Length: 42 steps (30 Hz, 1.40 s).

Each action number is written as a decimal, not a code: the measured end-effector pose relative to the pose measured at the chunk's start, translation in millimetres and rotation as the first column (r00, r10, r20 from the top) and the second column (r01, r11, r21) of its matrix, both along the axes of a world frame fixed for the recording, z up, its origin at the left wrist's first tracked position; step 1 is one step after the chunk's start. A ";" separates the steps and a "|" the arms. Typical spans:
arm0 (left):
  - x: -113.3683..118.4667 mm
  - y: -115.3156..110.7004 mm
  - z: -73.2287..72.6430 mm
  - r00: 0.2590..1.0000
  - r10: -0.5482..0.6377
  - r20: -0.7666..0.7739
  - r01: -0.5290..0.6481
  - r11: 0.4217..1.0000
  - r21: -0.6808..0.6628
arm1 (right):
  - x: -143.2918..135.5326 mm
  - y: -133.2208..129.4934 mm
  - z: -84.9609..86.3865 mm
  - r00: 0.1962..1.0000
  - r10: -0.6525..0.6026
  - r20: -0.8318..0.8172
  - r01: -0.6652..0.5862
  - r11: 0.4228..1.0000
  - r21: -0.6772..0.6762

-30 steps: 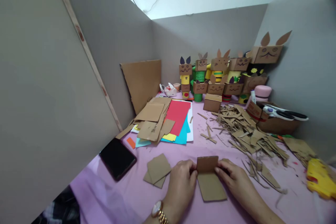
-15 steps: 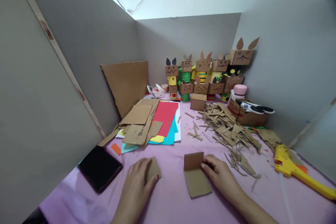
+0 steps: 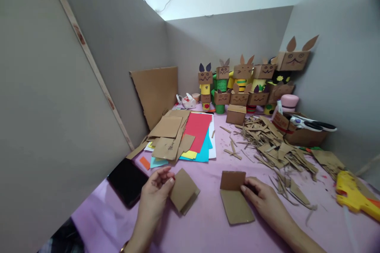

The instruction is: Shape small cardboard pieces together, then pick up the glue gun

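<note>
Left hand [image 3: 154, 195] lower centre, fingers pinching a stack of two cardboard squares [image 3: 183, 190]; right hand [image 3: 261, 197] flat, fingers together against one folded cardboard piece [image 3: 234, 197] on bench [image 3: 208, 229].

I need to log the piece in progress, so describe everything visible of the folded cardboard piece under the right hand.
The folded brown cardboard piece is a plain, flat rectangle of corrugated-looking board lying on the pink tablecloth. Its far end is creased and bent upward into a short flap that stands roughly upright and looks darker than the flat part. The right hand presses its fingertips against the flap's right edge. The left hand is apart from it, gripping a separate small stack of cardboard squares.
</note>
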State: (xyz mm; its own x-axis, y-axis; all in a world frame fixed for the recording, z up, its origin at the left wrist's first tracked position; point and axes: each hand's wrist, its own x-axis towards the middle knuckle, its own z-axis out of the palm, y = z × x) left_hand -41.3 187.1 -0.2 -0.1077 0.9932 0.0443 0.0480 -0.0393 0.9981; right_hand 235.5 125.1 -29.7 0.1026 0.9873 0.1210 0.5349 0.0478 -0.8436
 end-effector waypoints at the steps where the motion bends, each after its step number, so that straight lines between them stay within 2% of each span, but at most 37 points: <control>1: 2.9 -3.0 -1.0 0.999 -0.009 0.034 0.010 1.000 -0.022 | 0.1 -0.1 -0.3 1.000 0.004 -0.007 -0.004 1.000 -0.006; 6: 27.0 -21.3 -9.5 0.984 -0.109 0.138 0.123 0.988 -0.095 | -0.2 -0.3 -0.6 0.999 -0.005 -0.039 0.004 0.999 -0.035; 13: 44.3 -38.6 -24.2 0.974 -0.199 0.106 0.212 0.969 -0.129 | -0.8 1.0 0.3 0.998 -0.016 -0.057 0.014 1.000 -0.022; 17: 43.3 -49.9 -34.6 0.954 -0.299 0.006 0.298 0.947 -0.122 | -2.7 0.6 3.2 0.996 -0.039 -0.075 0.038 0.999 -0.016; 21: 39.3 -58.6 -39.4 0.899 -0.353 -0.260 0.380 0.923 0.059 | -3.7 0.4 4.1 0.993 -0.086 -0.077 0.085 0.996 -0.006; 23: 36.5 -60.5 -37.8 0.810 -0.358 -0.464 0.463 0.876 0.133 | -3.5 0.4 3.9 0.992 -0.100 -0.083 0.101 0.995 0.002; 25: 34.2 -60.9 -34.9 0.685 -0.342 -0.643 0.543 0.828 0.138 | -3.0 0.4 3.2 0.989 -0.111 -0.096 0.112 0.994 0.011; 27: 33.0 -60.9 -32.4 0.579 -0.323 -0.749 0.580 0.809 0.099 | -2.4 0.5 1.9 0.986 -0.122 -0.115 0.124 0.992 0.016; 29: 33.8 -61.2 -31.0 0.512 -0.337 -0.790 0.589 0.808 0.036 | -2.2 0.8 -0.1 0.981 -0.138 -0.137 0.141 0.990 0.013; 33: 40.8 -64.0 -29.2 0.462 -0.388 -0.797 0.577 0.814 -0.062 | -2.3 1.7 -3.6 0.971 -0.145 -0.189 0.147 0.989 -0.001; 36: 51.1 -66.1 -23.3 0.437 -0.392 -0.809 0.581 0.810 -0.078 | -1.9 1.7 -4.5 0.964 -0.140 -0.225 0.142 0.990 -0.004; 39: 68.0 -66.0 -11.9 0.455 -0.338 -0.824 0.541 0.840 -0.046 | -1.1 0.6 -4.0 0.958 -0.136 -0.251 0.141 0.990 0.002; 42: 90.7 -63.7 0.2 0.472 -0.351 -0.809 0.518 0.853 -0.068 | -0.8 -0.6 -3.1 0.957 -0.121 -0.265 0.130 0.991 0.018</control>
